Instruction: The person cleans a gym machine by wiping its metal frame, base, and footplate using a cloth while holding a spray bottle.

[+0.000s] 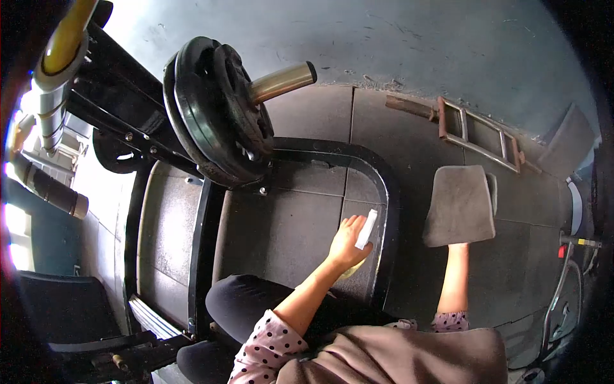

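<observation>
In the head view, any writing on the round black weights (211,109) is too small to read. The left grip (348,246) is closed around one white thing (366,229), and it points up and a bit to the right. A bit of yellow (353,269) shows under the hand, but I can't tell if it is part of the same thing. This hand is just inside the bend of one big black frame (391,211).

The right grip (458,246) is mostly hidden by one grey cloth (460,205), so I can't tell how its fingers are bent. The cloth hangs over that hand, outside the black frame, to its right.

I count at least two weights, side by side on one shiny silver bar (284,81). One metal thing like a small ladder (464,125) lies on the floor (416,147), past the cloth. There are two sleeves (276,336) with black dots, one on each arm.
</observation>
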